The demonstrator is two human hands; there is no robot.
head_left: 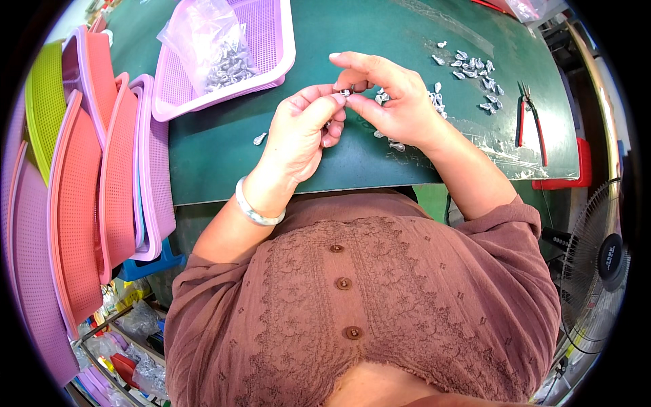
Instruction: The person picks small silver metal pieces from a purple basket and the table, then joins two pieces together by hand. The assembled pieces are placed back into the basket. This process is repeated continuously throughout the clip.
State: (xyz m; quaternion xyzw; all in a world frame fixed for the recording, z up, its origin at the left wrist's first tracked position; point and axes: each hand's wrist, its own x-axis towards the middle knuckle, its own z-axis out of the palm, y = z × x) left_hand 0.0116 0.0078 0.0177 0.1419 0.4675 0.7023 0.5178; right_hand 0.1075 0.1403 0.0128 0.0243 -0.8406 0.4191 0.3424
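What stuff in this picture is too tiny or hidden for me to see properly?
All in the head view:
- The small piece between the left hand and right hand: too small, and fingertips cover part.
- The grey pieces beside the right hand: it may hide more.
- The grey pile in the plastic bag: too heaped to count.
- The purple basket: far end cut off by the top edge.

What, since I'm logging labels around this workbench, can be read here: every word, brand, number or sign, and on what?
Nothing can be quoted reliably.
Fan hub: pale marks, too small to read.
Packages at lower left: too small and blurred to read.
Small grey pieces, pliers, purple basket: no writing that I can make out.
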